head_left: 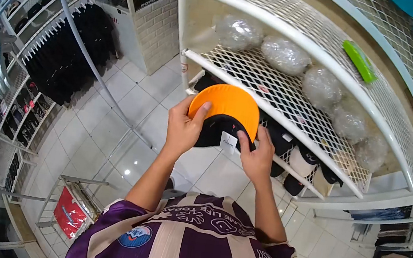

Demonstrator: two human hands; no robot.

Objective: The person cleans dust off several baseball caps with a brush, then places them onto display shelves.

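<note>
A cap (229,103) with an orange underside to its brim and a black crown is held up in front of my body. My left hand (185,128) grips the brim's left side, thumb on the orange face. On the right, my right hand (256,157) pinches the cap's other edge between thumb and fingers. A white paper tag (228,142) hangs from the cap between my hands. Just beyond the cap is a white mesh shelf (276,99), with clear plastic-wrapped round items (284,55) standing in a row on it.
A bright green object (359,62) lies on the upper mesh shelf. More caps (301,163) sit on the lower shelf. Racks of black clothes (70,53) and a curved metal rail (77,41) stand left. A red package (69,212) rests on a low rack at lower left.
</note>
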